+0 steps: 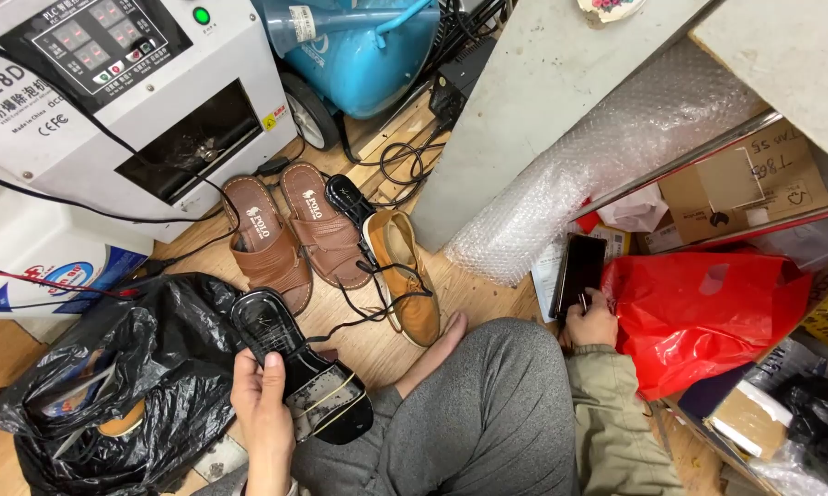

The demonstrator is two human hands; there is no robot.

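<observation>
The left hand grips a black sandal by its edge, thumb pressed on the insole, above a black plastic bag; the right hand curls its fingers around a dark phone beside a red bag; brown sandals and a tan shoe lie on the wooden floor.

Brown sandal pair beside tan lace-up shoe; white machine, blue tank, bubble wrap behind.
</observation>
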